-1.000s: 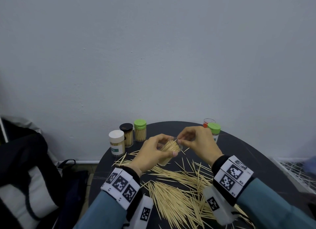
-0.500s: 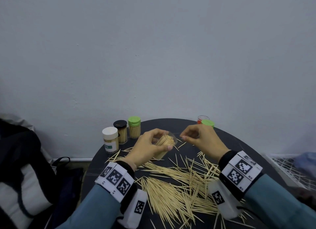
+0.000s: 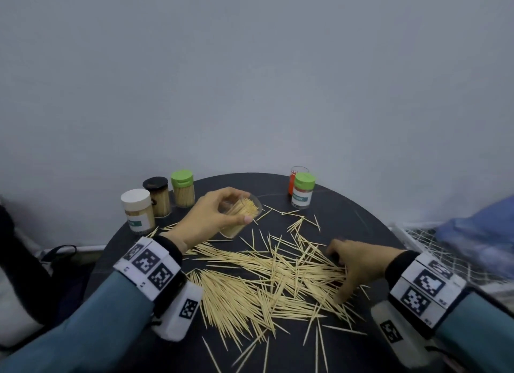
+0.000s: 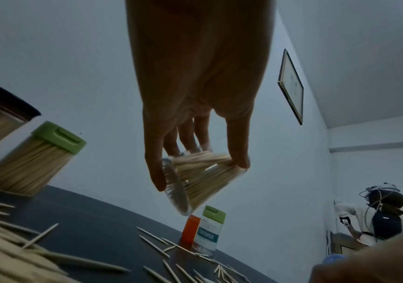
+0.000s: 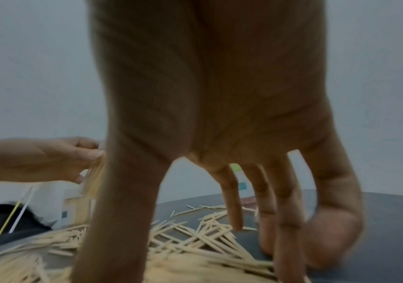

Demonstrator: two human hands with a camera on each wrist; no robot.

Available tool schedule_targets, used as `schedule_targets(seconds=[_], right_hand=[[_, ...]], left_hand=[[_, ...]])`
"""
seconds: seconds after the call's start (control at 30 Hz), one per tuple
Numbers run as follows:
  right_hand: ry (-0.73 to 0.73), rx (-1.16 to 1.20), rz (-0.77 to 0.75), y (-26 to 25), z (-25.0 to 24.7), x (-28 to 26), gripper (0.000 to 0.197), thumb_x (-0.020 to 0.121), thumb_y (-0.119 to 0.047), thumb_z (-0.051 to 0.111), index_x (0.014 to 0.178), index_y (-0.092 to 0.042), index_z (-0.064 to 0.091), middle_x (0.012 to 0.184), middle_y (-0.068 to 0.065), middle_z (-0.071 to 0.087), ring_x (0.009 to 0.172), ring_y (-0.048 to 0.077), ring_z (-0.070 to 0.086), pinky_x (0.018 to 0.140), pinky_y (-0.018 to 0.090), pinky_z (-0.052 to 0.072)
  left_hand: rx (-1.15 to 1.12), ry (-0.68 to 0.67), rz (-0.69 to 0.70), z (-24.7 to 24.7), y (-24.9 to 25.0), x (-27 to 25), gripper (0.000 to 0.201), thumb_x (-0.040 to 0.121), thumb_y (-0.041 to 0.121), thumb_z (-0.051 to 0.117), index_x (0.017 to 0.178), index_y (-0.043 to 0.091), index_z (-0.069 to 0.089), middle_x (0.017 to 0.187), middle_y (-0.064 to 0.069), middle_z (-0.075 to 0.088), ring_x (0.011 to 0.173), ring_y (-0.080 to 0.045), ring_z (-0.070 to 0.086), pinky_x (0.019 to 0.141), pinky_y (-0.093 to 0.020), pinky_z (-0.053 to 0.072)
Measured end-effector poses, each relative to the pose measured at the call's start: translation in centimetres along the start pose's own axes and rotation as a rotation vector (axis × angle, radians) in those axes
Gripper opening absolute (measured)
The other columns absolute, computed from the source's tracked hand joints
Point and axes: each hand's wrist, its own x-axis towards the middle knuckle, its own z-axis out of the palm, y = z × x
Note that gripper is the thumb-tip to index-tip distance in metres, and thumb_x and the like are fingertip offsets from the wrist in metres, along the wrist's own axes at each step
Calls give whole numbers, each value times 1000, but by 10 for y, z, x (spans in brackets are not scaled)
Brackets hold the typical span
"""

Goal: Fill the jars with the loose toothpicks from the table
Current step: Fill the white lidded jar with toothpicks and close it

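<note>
Teal-grey long sleeves [image 3: 91,328] both arms. Black cuff bands behind each grip. White wrist blocks [image 3: 147,264] with black square fiducial markers. White camera pod [image 3: 180,314] under each wrist, marker-tagged.

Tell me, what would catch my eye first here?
The big heap of loose toothpicks strewn over the near half of the round black table. Above it, the left hand holds an open clear jar tilted and packed with toothpicks, while the right hand reaches down into the heap's right side. Three capped jars stand at the far left edge and two more at the far right.
</note>
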Motion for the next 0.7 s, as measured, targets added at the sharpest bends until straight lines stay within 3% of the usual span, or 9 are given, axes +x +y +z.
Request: schedule_targets(seconds=[0.13, 0.23, 0.4, 0.5, 0.7], right_hand=[[29, -31, 99, 9, 8, -11, 115, 61, -50, 81, 147, -15, 12, 149, 8, 24, 136, 25, 29, 111, 38, 32], [3, -52, 160, 14, 8, -19, 120, 60, -55, 79, 147, -10, 10, 151, 9, 21, 138, 25, 26, 113, 38, 30], [-54, -87, 155, 9, 18, -28, 117, 61, -54, 80, 146, -7, 13, 149, 8, 24, 136, 24, 30, 111, 37, 32], [-5, -63, 120, 0, 24, -26, 108, 64, -48, 80, 142, -4, 20, 143, 9, 32, 130, 23, 38, 105, 32, 39], [33, 66, 71, -16, 23, -15, 71, 73, -32, 78, 127, -8, 38, 125, 6, 55, 102, 18, 60, 91, 30, 50]], left_hand=[[8, -16, 2, 1, -3, 5, 51, 71, 36, 75, 119, 27, 59, 113, 5, 64, 105, -13, 59, 90, -36, 52], [8, -37, 11, -1, -4, 4, 58, 64, 44, 72, 118, 28, 60, 112, 6, 64, 105, -12, 59, 89, -34, 51], [9, -29, 4, -4, -1, -2, 55, 65, 42, 72, 117, 30, 59, 112, 7, 63, 104, -10, 58, 87, -32, 51], [11, -22, 9, -5, 1, -6, 48, 71, 36, 73, 116, 30, 59, 111, 8, 63, 104, -10, 58, 89, -33, 50], [5, -6, 11, -5, 2, -14, 46, 74, 31, 75, 117, 28, 60, 110, 5, 63, 103, -13, 59, 84, -31, 52]])
